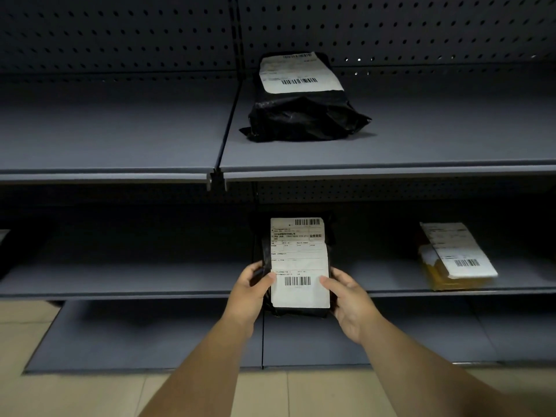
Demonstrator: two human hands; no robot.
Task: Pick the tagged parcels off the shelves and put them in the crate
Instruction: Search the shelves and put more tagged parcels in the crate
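Observation:
A small black parcel [299, 257] with a long white shipping label is held at the front edge of the middle shelf [150, 278]. My left hand [249, 293] grips its left side and my right hand [349, 299] grips its right side, thumbs on the label. A bigger black bag parcel [304, 112] with a white label lies on the upper shelf [421, 145]. A yellow padded parcel [454, 266] with a white label lies on the middle shelf at the right. No crate is in view.
Grey metal shelving with a perforated back panel fills the view. The bottom shelf [135, 335] sits just above a beige tiled floor [75, 395]. A dark object [4, 251] shows at the left edge of the middle shelf.

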